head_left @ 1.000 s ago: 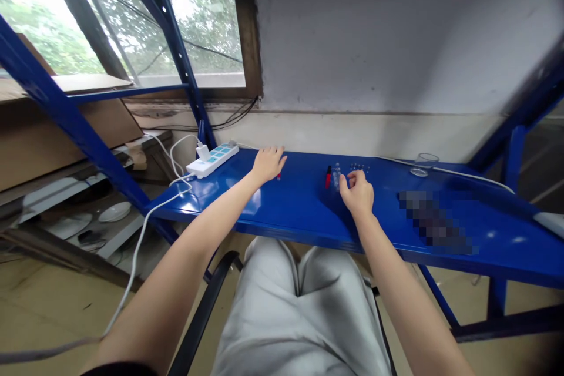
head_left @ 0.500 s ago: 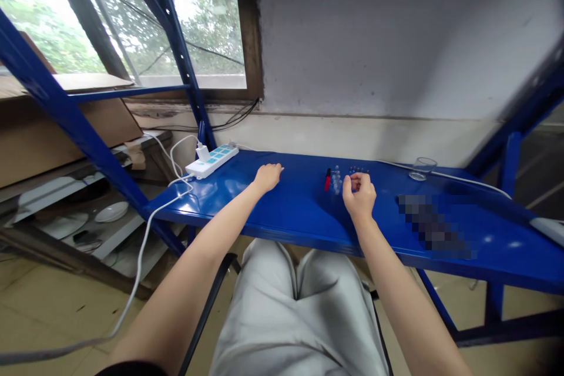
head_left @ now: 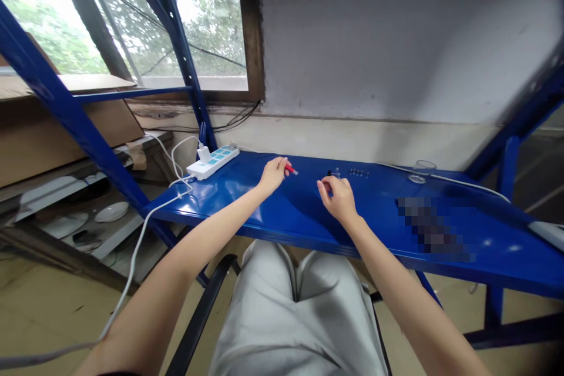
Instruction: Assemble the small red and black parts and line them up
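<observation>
My left hand [head_left: 274, 175] is raised over the left-centre of the blue table, fingers closed round a slim red pen-like object [head_left: 289, 168]. Its pale tip points right. To the right, my right hand [head_left: 338, 195] has its thumb and fingers brought together; anything between them is too small to make out. Just behind that hand lie a small black piece [head_left: 329, 173] and a few clear small pieces [head_left: 337, 171], partly covered by it. A row of several tiny clear pieces [head_left: 359, 173] stands farther right.
The blue table [head_left: 282, 220] runs along the wall. A white power strip [head_left: 214, 161] with a plug sits at its left end. At right are a clear glass [head_left: 423, 171], a white cable [head_left: 473, 185] and a blurred-out dark object [head_left: 434, 229]. Blue rack posts flank the table.
My left hand has lifted and turned, and the red object now shows in it. My right hand has moved left, in front of the clear pieces, uncovering the row at right.
</observation>
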Action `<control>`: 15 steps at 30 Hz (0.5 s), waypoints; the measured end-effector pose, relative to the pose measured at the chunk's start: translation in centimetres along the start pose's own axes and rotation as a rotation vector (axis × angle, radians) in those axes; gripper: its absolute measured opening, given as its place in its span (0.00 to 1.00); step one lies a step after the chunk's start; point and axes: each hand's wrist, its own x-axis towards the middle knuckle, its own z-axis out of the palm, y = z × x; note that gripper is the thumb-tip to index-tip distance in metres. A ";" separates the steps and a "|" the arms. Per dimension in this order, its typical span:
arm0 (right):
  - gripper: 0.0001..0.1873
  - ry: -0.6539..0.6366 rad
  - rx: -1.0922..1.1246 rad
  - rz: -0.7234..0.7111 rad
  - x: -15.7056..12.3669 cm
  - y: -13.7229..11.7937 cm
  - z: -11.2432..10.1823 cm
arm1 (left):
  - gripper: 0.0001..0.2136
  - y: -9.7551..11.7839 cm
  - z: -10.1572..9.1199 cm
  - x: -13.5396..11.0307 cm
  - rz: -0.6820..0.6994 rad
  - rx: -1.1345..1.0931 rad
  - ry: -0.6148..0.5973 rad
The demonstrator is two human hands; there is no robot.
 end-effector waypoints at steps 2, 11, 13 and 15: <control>0.17 -0.062 0.089 0.074 0.7 -1.7 0.2 | 0.18 1.5 0.0 -0.8 0.016 -0.118 0.014; 0.20 -0.023 0.435 0.271 2.9 -6.6 1.5 | 0.18 4.0 -0.9 -2.4 0.061 -0.245 0.068; 0.20 -0.022 0.447 0.289 3.2 -6.7 1.6 | 0.19 4.0 -1.1 -2.5 0.065 -0.238 0.078; 0.20 -0.037 0.455 0.290 3.5 -6.7 1.6 | 0.19 3.9 -1.2 -2.6 0.067 -0.246 0.092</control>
